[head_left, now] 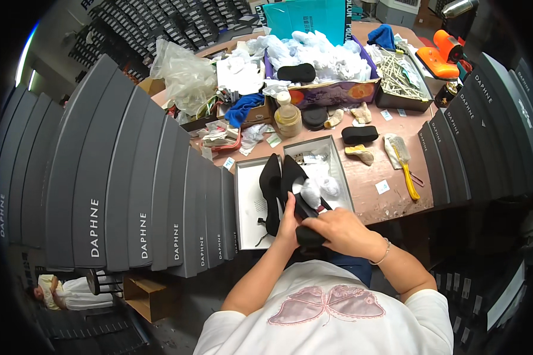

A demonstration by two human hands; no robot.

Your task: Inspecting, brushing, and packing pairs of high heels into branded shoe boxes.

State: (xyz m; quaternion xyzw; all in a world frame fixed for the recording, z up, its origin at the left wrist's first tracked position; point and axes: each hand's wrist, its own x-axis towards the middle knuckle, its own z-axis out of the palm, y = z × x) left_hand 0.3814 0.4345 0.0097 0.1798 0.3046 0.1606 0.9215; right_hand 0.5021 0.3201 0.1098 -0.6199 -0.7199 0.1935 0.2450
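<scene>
A black pointed shoe (pixel 293 173) is tilted toe-away over the open shoebox, and my left hand (pixel 288 225) is closed round its side. My right hand (pixel 344 232) is closed at its heel end, thumb and fingers by the opening. White stuffing (pixel 310 192) shows in the shoe, with a small dark red bit by my right fingertips that I cannot make out. The other black shoe (pixel 270 189) lies in the left white tray (pixel 247 184) of the shoebox. The right tray (pixel 341 158) holds crumpled white paper (pixel 327 182).
Tall stacks of grey shoeboxes (pixel 115 177) stand at left and right (pixel 456 148). Across the table are a glue jar (pixel 288 118), a yellow-handled brush (pixel 405 168), black sponge pads (pixel 359 135), a purple carton (pixel 331 93) of white paper, a box of sticks (pixel 403 77) and an orange tool (pixel 439 59).
</scene>
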